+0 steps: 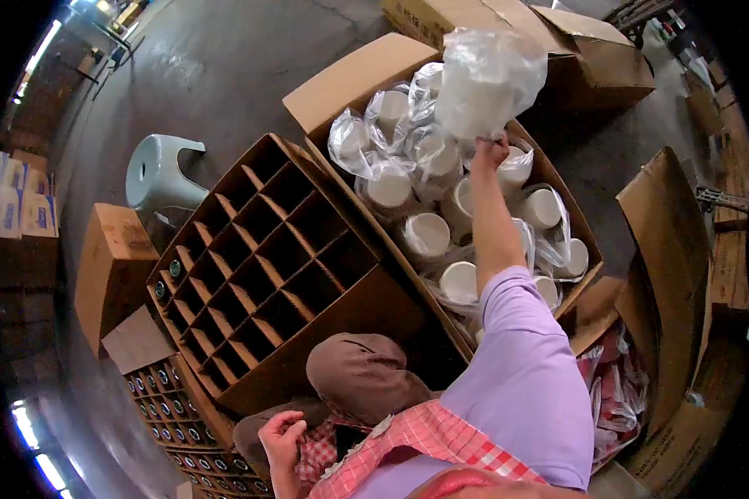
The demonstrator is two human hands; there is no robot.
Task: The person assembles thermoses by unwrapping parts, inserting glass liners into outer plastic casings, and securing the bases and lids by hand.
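My right hand (491, 151) is stretched out over a large open carton (374, 223), gripping a clear plastic bag (493, 71) with a pale shape inside it. Below it, the carton holds several white cylindrical pieces (389, 190), many wrapped in clear plastic. Beside my lap, my left hand (283, 437) is loosely curled with its fingers apart, and nothing shows in it. Nearest to it is a red checked cloth (316, 453). Left of the large carton stands a divided carton (308, 353) with cardboard cells; two cells at its left edge hold dark round-topped items (175, 268).
A pale plastic stool (154, 170) and a closed carton (112, 249) stand to the left. Divided boxes (179, 407) of round-topped items sit at lower left. Open cartons (599, 54) lie behind, and red plastic-wrapped goods (616, 387) are at right.
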